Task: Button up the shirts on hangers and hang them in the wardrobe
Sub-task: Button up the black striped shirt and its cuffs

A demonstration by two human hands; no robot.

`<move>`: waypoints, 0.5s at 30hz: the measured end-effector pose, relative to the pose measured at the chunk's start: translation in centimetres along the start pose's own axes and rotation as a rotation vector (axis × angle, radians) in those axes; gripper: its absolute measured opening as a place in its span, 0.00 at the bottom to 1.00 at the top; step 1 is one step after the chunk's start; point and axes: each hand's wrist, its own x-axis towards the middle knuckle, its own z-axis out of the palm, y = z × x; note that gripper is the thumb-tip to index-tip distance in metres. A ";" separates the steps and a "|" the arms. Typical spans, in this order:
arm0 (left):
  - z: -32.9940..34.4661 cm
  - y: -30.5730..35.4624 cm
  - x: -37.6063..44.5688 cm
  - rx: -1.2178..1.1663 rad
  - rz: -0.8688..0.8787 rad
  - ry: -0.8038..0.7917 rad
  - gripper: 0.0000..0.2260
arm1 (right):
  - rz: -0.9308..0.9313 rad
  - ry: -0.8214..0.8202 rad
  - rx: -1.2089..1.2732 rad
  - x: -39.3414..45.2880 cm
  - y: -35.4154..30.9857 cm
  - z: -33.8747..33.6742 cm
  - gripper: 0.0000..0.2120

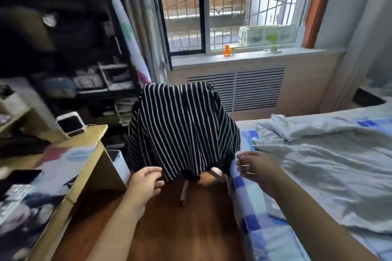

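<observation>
From the head camera, a black shirt point(182, 129) with thin white stripes is draped over something between the bed and the desk, its hem hanging loose and rumpled; a pale leg point(184, 192) shows beneath it, and what carries it is hidden. The left hand point(146, 182) sits at the hem's lower left edge, fingers point(156, 172) loosely curled right at the cloth; whether they pinch it I cannot tell. The right hand point(257, 166) hovers just beside the hem's right corner, fingers spread and relaxed, holding nothing. The wooden surface point(93, 133) on the left carries a small white box point(71, 124). The bed point(254, 207) has a blue check sheet and a crumpled grey cover point(331, 154). Behind is a barred window point(229, 6).
</observation>
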 end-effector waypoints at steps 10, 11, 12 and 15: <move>-4.4 13.7 18.4 0.132 0.116 -0.101 0.09 | -0.110 0.062 -0.044 17.5 -8.6 9.9 0.11; -4.0 15.2 20.6 0.152 0.145 -0.111 0.08 | -0.150 0.074 -0.066 19.6 -9.8 10.2 0.12; -3.5 16.4 22.7 0.182 0.179 -0.115 0.08 | -0.196 0.096 -0.104 21.7 -11.2 10.3 0.13; -2.2 19.2 28.2 0.254 0.257 -0.092 0.08 | -0.343 0.172 -0.230 27.4 -15.1 10.7 0.13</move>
